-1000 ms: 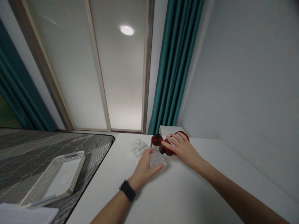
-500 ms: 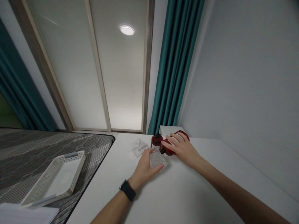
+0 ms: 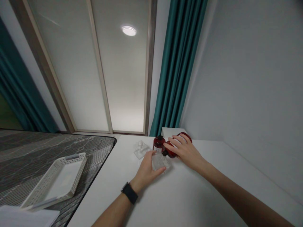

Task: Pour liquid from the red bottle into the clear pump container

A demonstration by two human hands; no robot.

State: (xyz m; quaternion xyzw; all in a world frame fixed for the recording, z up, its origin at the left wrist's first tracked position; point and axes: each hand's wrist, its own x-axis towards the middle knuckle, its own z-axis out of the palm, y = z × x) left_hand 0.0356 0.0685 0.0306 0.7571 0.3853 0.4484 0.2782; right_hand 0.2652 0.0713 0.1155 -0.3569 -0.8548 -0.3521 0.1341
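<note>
On a white table [image 3: 180, 195], my left hand [image 3: 146, 170], with a dark watch on its wrist, curls round a small clear glass bottle [image 3: 160, 161], thumb and fingers on its sides. My right hand [image 3: 186, 150] grips a dark red bottle [image 3: 171, 151] that lies tilted, its black neck pointing at the clear bottle. A second dark red bottle [image 3: 158, 142] with a black cap stands upright just behind them. A clear stopper or lid [image 3: 140, 148] lies to the left of the group.
A white perforated plastic basket [image 3: 56, 181] rests on a dark patterned mattress [image 3: 47, 151] at the left, with white paper [image 3: 26, 217] at the bottom left. Teal curtains [image 3: 180, 69] and a frosted window [image 3: 113, 78] stand behind. A white wall [image 3: 255, 82] runs along the right.
The clear bottle in my left hand has shifted very slightly toward me. Otherwise both hands and the bottles are still.
</note>
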